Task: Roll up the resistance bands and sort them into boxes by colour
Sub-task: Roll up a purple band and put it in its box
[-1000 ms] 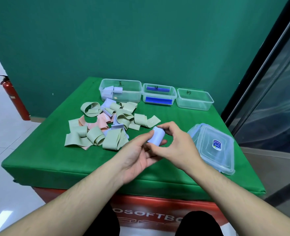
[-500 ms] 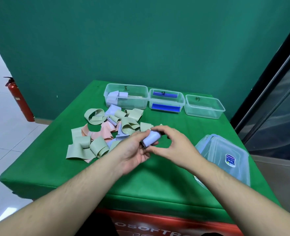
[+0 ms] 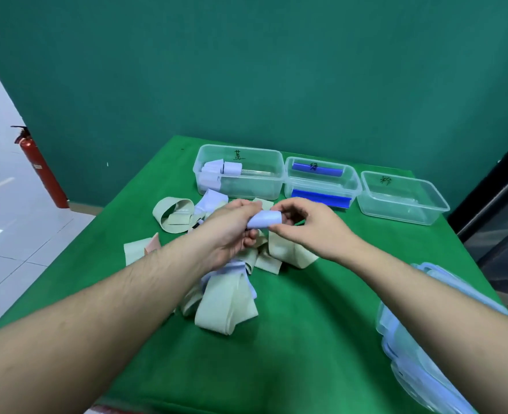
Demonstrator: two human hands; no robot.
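While held between both hands above the pile: rolled lilac band [image 3: 264,219].
Left hand [image 3: 231,231] and right hand [image 3: 303,225] each in a pinch grip on one end of the roll, over the loose bands [image 3: 225,303] on the table [image 3: 306,339]. Behind: left box [image 3: 240,171] with lilac rolls, middle box [image 3: 321,183] with blue ones, right box [image 3: 402,197]. Lids [image 3: 426,354] stacked at right.

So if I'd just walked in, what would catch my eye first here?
Probably the two hands mid-table: the left hand and right hand both pinch a rolled lilac band. Under them sprawls a heap of loose bands, mostly pale green, and three clear boxes line the far edge.
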